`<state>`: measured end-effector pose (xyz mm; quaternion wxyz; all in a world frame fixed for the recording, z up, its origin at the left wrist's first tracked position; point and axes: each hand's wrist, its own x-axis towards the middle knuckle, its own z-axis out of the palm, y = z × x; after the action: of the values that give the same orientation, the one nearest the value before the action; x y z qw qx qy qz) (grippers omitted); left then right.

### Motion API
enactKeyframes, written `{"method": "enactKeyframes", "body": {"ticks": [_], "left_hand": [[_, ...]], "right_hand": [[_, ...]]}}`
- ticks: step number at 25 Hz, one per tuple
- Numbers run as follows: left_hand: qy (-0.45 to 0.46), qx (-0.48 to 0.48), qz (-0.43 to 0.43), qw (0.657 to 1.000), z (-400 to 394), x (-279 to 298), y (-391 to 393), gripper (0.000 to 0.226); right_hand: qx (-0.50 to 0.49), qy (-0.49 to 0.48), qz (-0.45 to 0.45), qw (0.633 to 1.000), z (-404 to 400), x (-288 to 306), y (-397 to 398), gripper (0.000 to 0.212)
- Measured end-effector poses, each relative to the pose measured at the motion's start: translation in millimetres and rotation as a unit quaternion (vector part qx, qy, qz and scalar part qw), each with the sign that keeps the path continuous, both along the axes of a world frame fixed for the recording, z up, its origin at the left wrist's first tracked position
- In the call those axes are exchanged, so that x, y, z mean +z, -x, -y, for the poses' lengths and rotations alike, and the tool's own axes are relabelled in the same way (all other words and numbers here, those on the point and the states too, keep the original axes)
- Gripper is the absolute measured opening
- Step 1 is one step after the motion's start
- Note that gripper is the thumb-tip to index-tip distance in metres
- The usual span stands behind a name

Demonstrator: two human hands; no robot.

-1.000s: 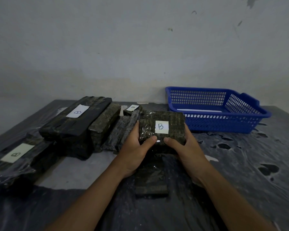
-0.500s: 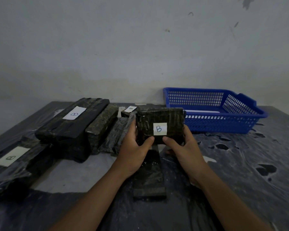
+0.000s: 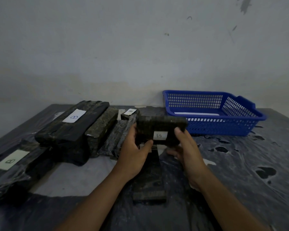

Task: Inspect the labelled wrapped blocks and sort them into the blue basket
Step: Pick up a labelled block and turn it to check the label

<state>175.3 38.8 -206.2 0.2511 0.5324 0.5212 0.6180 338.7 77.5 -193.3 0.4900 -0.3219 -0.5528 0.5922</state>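
- You hold the dark, plastic-wrapped rectangular block [image 3: 160,129] lifted clear of the desk at the centre of the frame, its long axis running left to right, tilted so the labelled face looks back toward you.
- Your left hand [image 3: 133,150] grasps its left end, thumb curled under the lower edge; your right hand [image 3: 185,147] grasps the right end, with a fingertip on the face just right of the label.
- The blue plastic mesh basket [image 3: 223,125] lies up and to the right of the block, its near-left corner just behind the block's right end. Your right hand is the nearer one, so I judge the carry to be a short move rightward and away from you, over the near wall.
- The white paper label [image 3: 160,135] on the held block reads "B", a little blurred.
- A white strip [image 3: 197,113] lies on the basket floor; any writing on it is too small to tell.
- At left of the frame, the large dark wrapped stack [image 3: 73,129] carries a white label reading "B", and the wrapped bundle [image 3: 11,165] at lower left shows another "B", turned sideways.
- A small wrapped block [image 3: 129,113] behind the held one bears a label that looks like "B" turned round.
- A long dark block [image 3: 148,180] lies on the grey desk [image 3: 248,180] beneath your hands, with no label showing.
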Motion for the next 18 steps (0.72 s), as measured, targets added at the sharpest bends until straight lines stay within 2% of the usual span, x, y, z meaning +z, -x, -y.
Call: {"method": "enactKeyframes", "body": {"ticks": [2, 4, 6, 9, 11, 13, 15, 18], "left_hand": [[-0.007, 0.008, -0.016, 1.0, -1, 1, 0, 0.054], [-0.009, 0.006, -0.007, 1.0, -2, 2, -1, 0.051], [-0.019, 0.005, -0.013, 1.0, 0, 3, -3, 0.047], [-0.035, -0.002, -0.065, 0.997, 0, 1, 0, 0.049], [-0.028, -0.049, -0.026, 0.998, 2, 0, 3, 0.046], [-0.03, -0.114, 0.054, 0.992, 7, 1, 4, 0.045], [-0.024, -0.107, 0.066, 0.992, 10, 3, 3, 0.043], [0.004, -0.065, 0.07, 0.995, 9, 7, -2, 0.035]], "right_hand": [[-0.002, 0.027, -0.01, 1.0, 0, 0, 1, 0.053], [-0.005, 0.03, -0.009, 0.999, 0, 0, 1, 0.058], [-0.008, 0.02, -0.01, 1.0, 1, 3, 1, 0.054], [-0.024, -0.007, 0.005, 1.0, 2, 5, 0, 0.032], [-0.036, -0.018, 0.021, 0.999, 3, 5, 0, 0.029], [-0.046, -0.024, 0.029, 0.998, 5, 7, 1, 0.039], [-0.051, -0.022, 0.02, 0.998, 7, 9, 3, 0.051], [-0.023, -0.024, -0.018, 0.999, 7, 7, 3, 0.05]]}}
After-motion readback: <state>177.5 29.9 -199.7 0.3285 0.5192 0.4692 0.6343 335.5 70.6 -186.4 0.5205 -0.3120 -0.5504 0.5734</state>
